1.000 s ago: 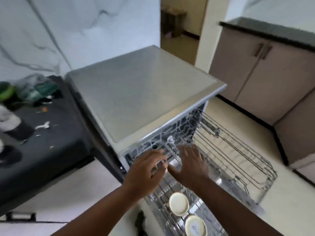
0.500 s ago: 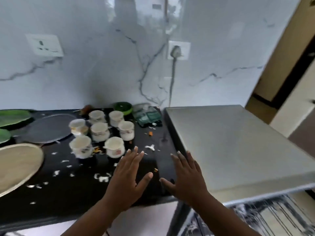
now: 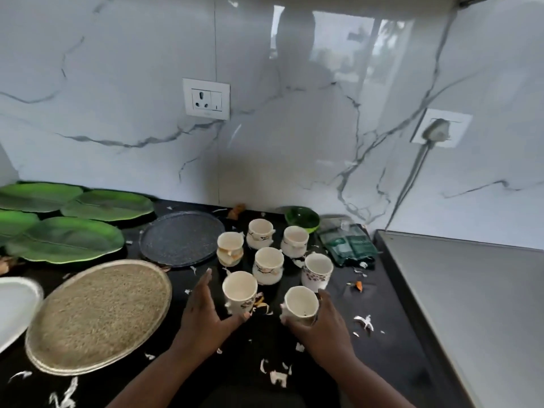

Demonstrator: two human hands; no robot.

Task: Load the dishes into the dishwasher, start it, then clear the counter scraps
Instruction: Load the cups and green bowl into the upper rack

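Observation:
Several cream cups stand in a cluster on the black counter [image 3: 391, 343]. My right hand [image 3: 321, 334] grips the front right cup [image 3: 301, 304], thumb on its left side and fingers curled round its right. My left hand [image 3: 203, 313] sits beside the front left cup [image 3: 240, 291]; its thumb touches the cup's base, and its straight fingers stand a little off the cup's left side. White and orange scraps [image 3: 365, 320] lie scattered over the counter. The dishwasher's grey top [image 3: 471, 304] fills the right side; its racks are out of view.
Left of the cups lie a dark speckled round plate [image 3: 181, 238], a woven gold round plate [image 3: 100, 313], green leaf-shaped plates [image 3: 67, 238] and a white plate [image 3: 14, 304]. A green bowl [image 3: 301, 222] and a green packet [image 3: 348, 245] sit behind the cups by the marble wall.
My view swung from the open dishwasher rack to the counter. Both hands moved from the rack over to the cups, and my right hand took hold of the front right cup.

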